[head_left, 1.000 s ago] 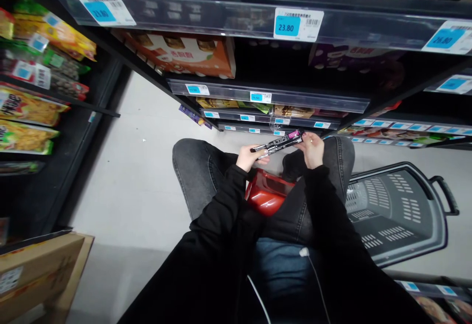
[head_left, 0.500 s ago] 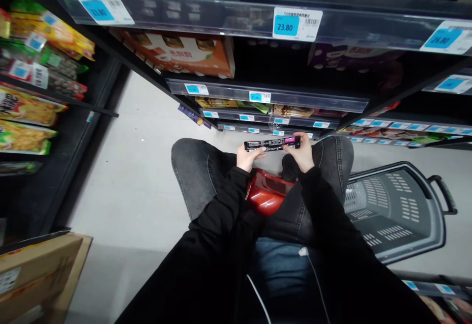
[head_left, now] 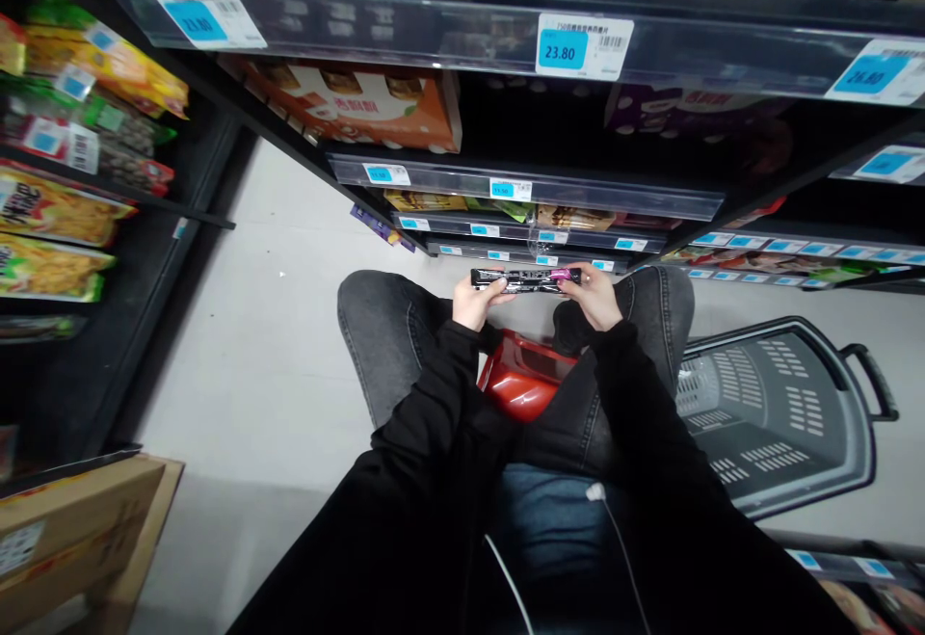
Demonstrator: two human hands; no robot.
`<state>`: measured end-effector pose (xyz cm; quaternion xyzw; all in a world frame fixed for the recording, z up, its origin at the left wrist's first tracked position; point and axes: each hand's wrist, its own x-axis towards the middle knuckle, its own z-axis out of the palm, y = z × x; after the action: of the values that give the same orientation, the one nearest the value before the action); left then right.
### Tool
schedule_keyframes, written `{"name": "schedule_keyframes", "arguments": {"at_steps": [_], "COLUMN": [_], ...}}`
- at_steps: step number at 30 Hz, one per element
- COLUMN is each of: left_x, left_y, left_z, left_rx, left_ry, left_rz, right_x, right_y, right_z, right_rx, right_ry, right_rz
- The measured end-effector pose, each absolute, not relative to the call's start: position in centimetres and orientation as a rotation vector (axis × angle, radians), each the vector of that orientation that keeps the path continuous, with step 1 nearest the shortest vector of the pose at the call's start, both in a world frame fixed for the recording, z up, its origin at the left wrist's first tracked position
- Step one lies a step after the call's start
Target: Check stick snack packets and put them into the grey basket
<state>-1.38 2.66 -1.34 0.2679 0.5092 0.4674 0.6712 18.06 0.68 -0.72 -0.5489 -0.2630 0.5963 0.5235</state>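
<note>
Between both hands, held level above my crossed legs, is a long narrow black stick packet (head_left: 529, 280) with a pink patch near its right end. My left hand (head_left: 475, 302) is closed on its left end, thumb across the front. At the other end my right hand (head_left: 596, 298) pinches the packet by the pink patch. Its small white print is too fine to read. Below the hands, a glossy red package (head_left: 526, 386) rests between my legs, partly covered by my sleeve and leg.
A grey shopping basket (head_left: 784, 409) with a black handle lies on the floor at my right. Ahead stand shelves with price tags (head_left: 584, 47) and an orange carton (head_left: 361, 103). Bagged snacks (head_left: 62, 211) hang at the left, above a cardboard box (head_left: 79, 529).
Both hands still hold the stick packet. It has shifted slightly left and turned to lie more level, and my left hand has moved a little left with it.
</note>
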Motion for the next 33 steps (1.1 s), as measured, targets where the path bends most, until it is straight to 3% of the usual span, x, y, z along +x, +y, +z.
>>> {"name": "schedule_keyframes", "arguments": {"at_steps": [25, 33], "left_x": [-2.6, -3.2], "left_y": [2.8, 3.1], "left_z": [0.2, 0.0], "left_rx": [0.629, 0.584], "left_ry": [0.85, 0.867], "left_rz": [0.758, 0.719], "right_x": [20.4, 20.7], "right_y": [0.7, 0.6], "right_z": [0.0, 0.6], "right_rx": [-1.165, -1.21], "right_ry": [-0.532, -0.687], "right_rz": [1.423, 1.287]}}
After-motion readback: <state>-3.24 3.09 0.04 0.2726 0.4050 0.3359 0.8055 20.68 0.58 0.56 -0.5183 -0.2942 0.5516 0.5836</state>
